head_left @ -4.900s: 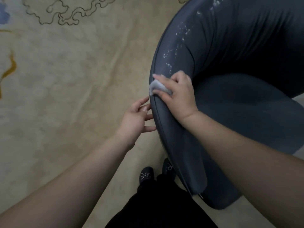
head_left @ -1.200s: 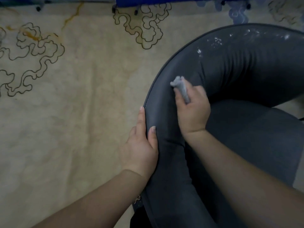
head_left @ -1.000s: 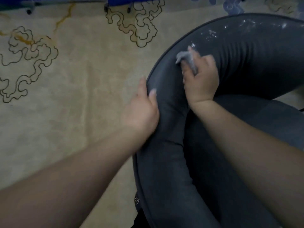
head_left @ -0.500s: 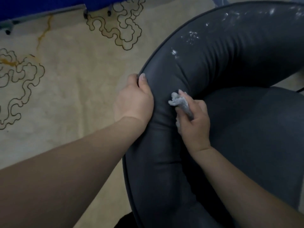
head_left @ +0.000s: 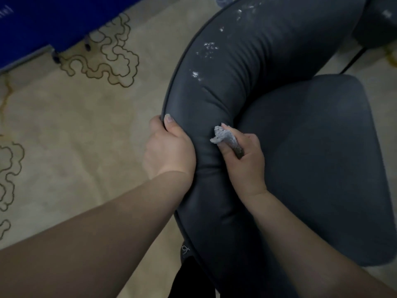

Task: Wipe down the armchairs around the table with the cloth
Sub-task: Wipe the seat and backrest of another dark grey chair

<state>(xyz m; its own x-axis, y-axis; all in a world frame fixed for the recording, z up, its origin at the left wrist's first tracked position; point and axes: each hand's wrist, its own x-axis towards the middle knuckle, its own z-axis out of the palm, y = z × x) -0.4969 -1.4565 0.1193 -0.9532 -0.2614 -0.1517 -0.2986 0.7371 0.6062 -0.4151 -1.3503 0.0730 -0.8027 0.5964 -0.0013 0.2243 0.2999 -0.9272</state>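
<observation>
The step in hand looks like wiping the padded back of the armchair, partway done. The right hand has its fingers clenched round a bunched grey cloth, pressed to the inner curve of the back, just left of the seat. The left hand grips the back's outer edge beside it, thumb over the top, steadying the chair. White specks remain farther along the back, so the next stroke probably needs to carry the cloth up and away to reach them.
</observation>
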